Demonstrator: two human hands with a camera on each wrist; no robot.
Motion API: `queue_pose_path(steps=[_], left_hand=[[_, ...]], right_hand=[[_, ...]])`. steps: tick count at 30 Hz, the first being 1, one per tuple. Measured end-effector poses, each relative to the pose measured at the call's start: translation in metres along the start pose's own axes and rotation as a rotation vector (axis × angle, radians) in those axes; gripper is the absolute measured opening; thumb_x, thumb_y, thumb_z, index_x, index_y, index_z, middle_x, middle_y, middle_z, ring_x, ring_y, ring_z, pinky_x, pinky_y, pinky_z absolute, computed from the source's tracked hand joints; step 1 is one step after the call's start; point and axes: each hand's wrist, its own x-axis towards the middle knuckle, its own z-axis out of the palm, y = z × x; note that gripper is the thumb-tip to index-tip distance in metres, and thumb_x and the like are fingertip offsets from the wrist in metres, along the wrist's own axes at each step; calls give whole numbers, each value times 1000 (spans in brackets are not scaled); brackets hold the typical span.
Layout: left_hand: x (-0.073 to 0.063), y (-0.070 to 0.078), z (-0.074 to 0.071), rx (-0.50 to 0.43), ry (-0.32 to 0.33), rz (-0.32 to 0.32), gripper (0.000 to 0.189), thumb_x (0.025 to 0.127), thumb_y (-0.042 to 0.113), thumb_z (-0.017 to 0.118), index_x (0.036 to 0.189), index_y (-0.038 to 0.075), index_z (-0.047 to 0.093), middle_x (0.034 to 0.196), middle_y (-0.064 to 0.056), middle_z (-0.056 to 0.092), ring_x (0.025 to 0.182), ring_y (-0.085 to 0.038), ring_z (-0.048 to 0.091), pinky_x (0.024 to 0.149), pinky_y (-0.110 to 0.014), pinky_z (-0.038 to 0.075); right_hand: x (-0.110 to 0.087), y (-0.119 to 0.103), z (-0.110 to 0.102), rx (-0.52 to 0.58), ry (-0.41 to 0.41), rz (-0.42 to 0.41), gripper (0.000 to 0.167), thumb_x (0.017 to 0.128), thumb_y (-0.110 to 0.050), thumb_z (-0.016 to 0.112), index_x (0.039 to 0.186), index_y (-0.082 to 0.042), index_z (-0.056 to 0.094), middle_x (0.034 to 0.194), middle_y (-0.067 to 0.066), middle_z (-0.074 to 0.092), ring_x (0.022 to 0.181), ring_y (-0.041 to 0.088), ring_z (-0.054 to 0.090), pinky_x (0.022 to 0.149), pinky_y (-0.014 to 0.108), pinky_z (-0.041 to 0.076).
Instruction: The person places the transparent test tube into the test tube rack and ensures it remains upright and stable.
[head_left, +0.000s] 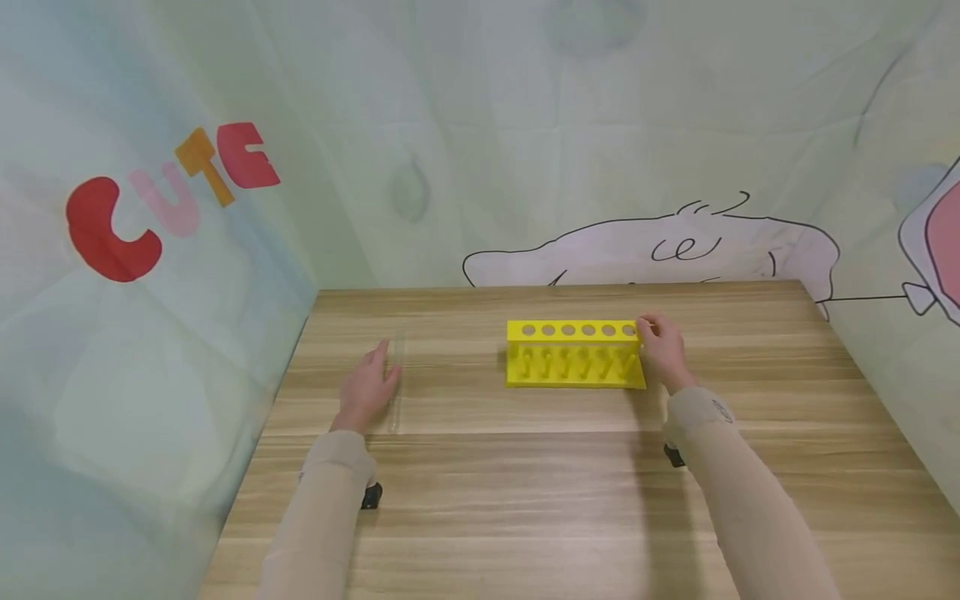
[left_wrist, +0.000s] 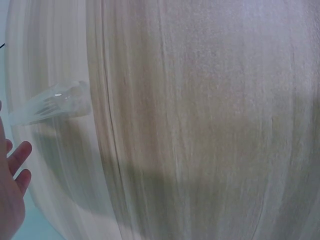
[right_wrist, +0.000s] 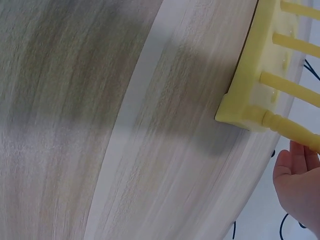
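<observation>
A clear test tube (head_left: 398,392) lies lengthwise on the table, pointing away from me. My left hand (head_left: 367,385) is just left of it, fingers extended and thumb spread beside the glass. In the left wrist view the tube (left_wrist: 65,105) appears near the fingers (left_wrist: 20,156), with none of them wrapped round it. A yellow test tube rack (head_left: 573,340) stands upright right of centre, with a row of holes on top and pegs below. My right hand (head_left: 666,350) grips its right end at the upper corner. The right wrist view shows those fingers (right_wrist: 298,160) by the rack's end post (right_wrist: 290,131).
The wood-grain table (head_left: 510,500) ends at a back edge against a printed cloth backdrop (head_left: 480,150). Another stretch of cloth with coloured letters (head_left: 112,242) hangs along the left side. Black wrist devices (head_left: 371,496) show at both sleeves.
</observation>
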Motion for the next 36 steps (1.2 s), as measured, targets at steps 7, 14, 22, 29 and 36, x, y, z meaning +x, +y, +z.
queue_pose_path(steps=[7,14,22,29,36], left_hand=[[1,-1,2,-6,4,3,58,93,34,37,140,8,16,137,-22,34,116,-40,43,91,-51,40],[2,-1,2,6,9,2,58,93,34,37,140,7,17,136,-22,35,115,-39,44,89,-50,42],[3,2,3,-30,8,-17,59,92,33,39,141,9,15,137,-21,34,113,-39,46,84,-50,44],[6,4,5,-46,31,-22,59,92,32,40,140,8,16,136,-21,36,111,-39,48,84,-49,45],[7,9,3,-106,66,-96,56,92,31,38,139,8,19,132,-22,39,108,-40,49,84,-51,44]], right_hand=[[1,-1,2,32,4,-1,44,96,-30,30,127,0,39,126,21,42,113,32,40,98,44,37],[3,1,4,64,6,1,43,96,-29,29,124,1,40,123,21,44,110,31,41,96,42,37],[5,5,6,88,12,14,43,96,-32,27,122,0,40,122,19,45,105,28,42,89,34,39],[4,7,7,109,16,20,44,96,-35,27,121,-1,39,122,18,47,103,26,42,82,26,38],[3,7,7,138,4,26,41,95,-35,27,116,-3,39,120,16,46,97,23,40,79,25,37]])
